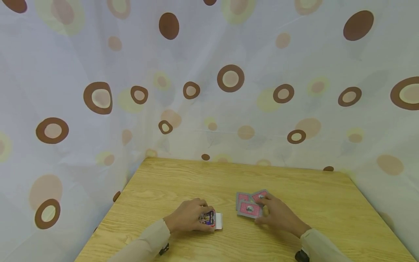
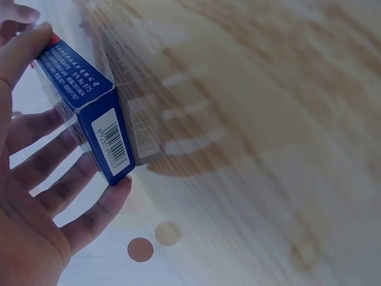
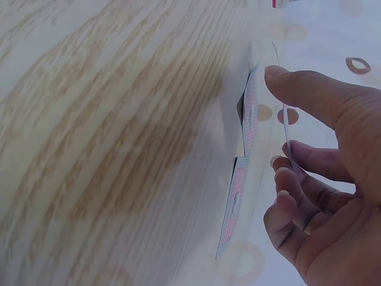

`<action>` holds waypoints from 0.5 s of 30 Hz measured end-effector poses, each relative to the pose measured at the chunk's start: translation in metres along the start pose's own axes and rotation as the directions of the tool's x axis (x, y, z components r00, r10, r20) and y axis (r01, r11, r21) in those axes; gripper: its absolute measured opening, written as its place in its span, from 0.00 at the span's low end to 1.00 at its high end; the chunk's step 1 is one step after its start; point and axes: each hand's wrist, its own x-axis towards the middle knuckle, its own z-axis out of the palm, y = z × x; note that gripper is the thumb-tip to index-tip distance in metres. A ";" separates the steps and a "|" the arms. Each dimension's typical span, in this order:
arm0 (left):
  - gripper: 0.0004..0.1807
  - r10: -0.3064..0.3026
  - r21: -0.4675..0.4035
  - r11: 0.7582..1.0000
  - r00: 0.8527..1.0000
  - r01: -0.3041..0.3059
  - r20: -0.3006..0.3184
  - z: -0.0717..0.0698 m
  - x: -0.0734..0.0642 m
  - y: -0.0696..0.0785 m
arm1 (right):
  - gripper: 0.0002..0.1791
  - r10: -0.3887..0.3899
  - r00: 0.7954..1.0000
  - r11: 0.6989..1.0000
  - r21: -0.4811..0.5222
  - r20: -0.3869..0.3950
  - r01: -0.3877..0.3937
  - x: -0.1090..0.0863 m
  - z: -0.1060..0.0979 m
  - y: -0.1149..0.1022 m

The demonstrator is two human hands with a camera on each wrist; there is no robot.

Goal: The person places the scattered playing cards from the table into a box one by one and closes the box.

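Observation:
A playing-card box [image 1: 207, 218] with a dark printed face is held by my left hand [image 1: 188, 216], thumb and fingers along its two sides. Its white flap [image 1: 219, 221] sticks out to the right. Up close in the left wrist view, the box [image 2: 80, 89] has blue sides and a barcode, and its edge is right at the tabletop. My right hand [image 1: 279, 214] pinches a thin playing card [image 3: 286, 122] between thumb and fingers, seen nearly edge-on. Other red-backed cards, one at the back left [image 1: 241, 197] and one angled [image 1: 260, 195], lie partly overlapped on the table.
The wood-grain table [image 1: 183, 178] runs back to a white curtain [image 1: 203, 51] with brown and yellow dots, which also hangs along the left and right sides. Dark bands [image 1: 302, 255] show at both wrists beside the light sleeves.

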 end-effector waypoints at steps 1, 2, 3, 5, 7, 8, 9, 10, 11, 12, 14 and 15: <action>0.40 0.000 0.002 1.000 1.000 0.000 -0.001 0.000 0.000 0.000 | 0.40 -0.007 1.000 1.000 -0.010 -0.006 0.007 0.000 0.000 -0.001; 0.40 0.001 0.004 1.000 1.000 -0.001 -0.002 0.000 0.000 0.000 | 0.40 -0.009 1.000 1.000 -0.015 -0.011 0.009 0.000 0.001 -0.002; 0.40 0.001 0.004 1.000 1.000 -0.001 -0.001 0.000 0.000 0.000 | 0.40 -0.013 1.000 1.000 -0.022 -0.016 0.012 0.001 0.001 -0.003; 0.40 -0.001 0.003 1.000 1.000 0.001 0.002 0.001 0.000 0.000 | 0.40 -0.012 1.000 0.999 -0.031 -0.022 0.011 0.001 0.001 -0.006; 0.40 -0.007 0.002 1.000 1.000 0.007 0.007 0.001 0.000 0.000 | 0.40 -0.005 1.000 0.999 -0.034 -0.024 0.004 0.002 0.003 -0.008; 0.40 -0.009 0.001 1.000 1.000 0.009 0.010 0.001 0.001 0.000 | 0.40 -0.002 1.000 0.999 -0.033 -0.025 0.001 0.003 0.003 -0.008; 0.40 -0.011 0.000 1.000 1.000 0.011 0.013 0.001 0.001 0.000 | 0.40 -0.003 1.000 1.000 -0.030 -0.024 0.003 0.003 0.004 -0.009; 0.40 -0.013 0.001 1.000 1.000 0.013 0.015 0.001 0.001 0.000 | 0.39 -0.006 1.000 0.999 -0.032 -0.024 0.005 0.003 0.004 -0.010; 0.40 -0.015 0.003 1.000 1.000 0.015 0.017 0.001 0.001 0.000 | 0.39 -0.008 1.000 0.999 -0.031 -0.024 0.008 0.003 0.004 -0.010; 0.40 -0.018 0.003 1.000 1.000 0.018 0.018 0.000 0.001 0.000 | 0.39 -0.011 1.000 0.999 -0.037 -0.028 0.010 0.004 0.005 -0.010; 0.40 -0.021 0.007 1.000 1.000 0.021 0.018 0.000 0.001 0.000 | 0.39 -0.019 0.999 0.999 -0.038 -0.032 0.018 0.004 0.006 -0.011; 0.40 -0.023 0.009 1.000 1.000 0.023 0.018 0.000 0.001 0.000 | 0.39 -0.023 0.999 0.999 -0.036 -0.034 0.022 0.005 0.006 -0.011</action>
